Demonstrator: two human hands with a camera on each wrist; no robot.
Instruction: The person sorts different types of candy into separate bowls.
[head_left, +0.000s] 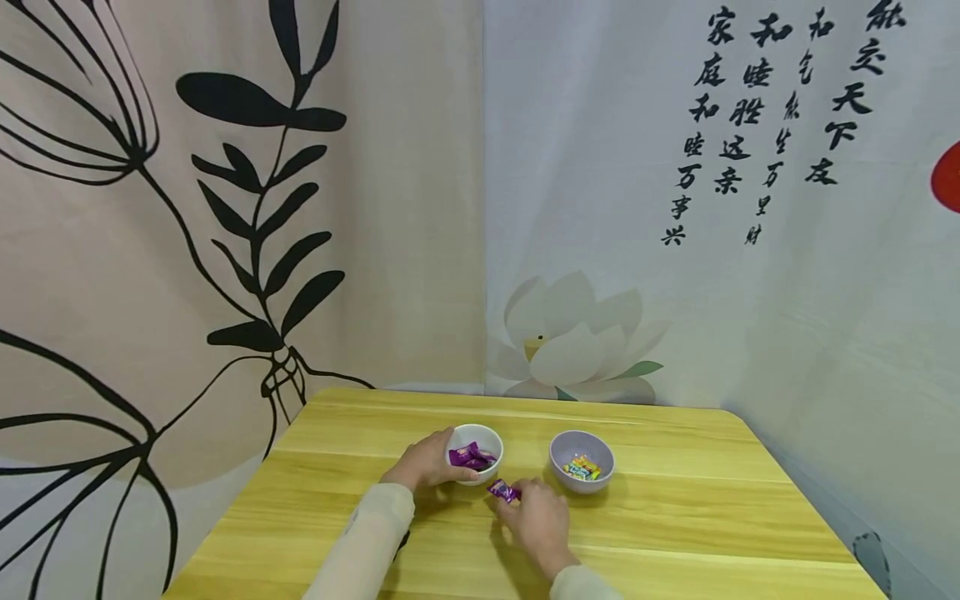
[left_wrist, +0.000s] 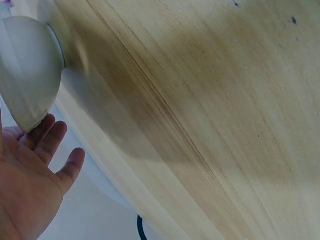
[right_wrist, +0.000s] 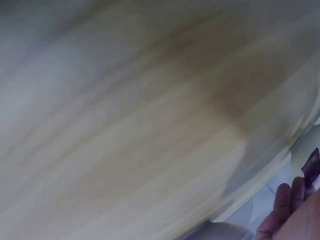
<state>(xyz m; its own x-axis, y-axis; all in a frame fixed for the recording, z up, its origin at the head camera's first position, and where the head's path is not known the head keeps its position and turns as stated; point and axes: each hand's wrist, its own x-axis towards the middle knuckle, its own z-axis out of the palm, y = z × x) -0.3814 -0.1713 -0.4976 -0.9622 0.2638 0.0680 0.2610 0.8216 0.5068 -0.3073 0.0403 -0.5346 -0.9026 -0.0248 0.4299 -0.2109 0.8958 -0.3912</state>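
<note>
My left hand (head_left: 426,461) grips the side of a small white bowl (head_left: 483,432), thumb near its front rim. Several purple wrapped candies (head_left: 471,455) lie inside. In the left wrist view the fingers of the left hand (left_wrist: 30,180) curve against the outside of the white bowl (left_wrist: 30,65). Between the thumb and fingers of my right hand (head_left: 536,517) is one purple wrapped candy (head_left: 504,491), just in front of and right of the white bowl. Only part of the right hand (right_wrist: 295,215) and the candy (right_wrist: 312,166) show in the right wrist view.
Right of the white bowl stands a lavender bowl (head_left: 583,437) holding yellow and blue wrapped candies (head_left: 582,468). Both bowls are on a wooden table (head_left: 675,517), whose far edge lies close to a printed cloth backdrop (head_left: 420,250). A small dark thing (head_left: 403,543) shows beside the left forearm.
</note>
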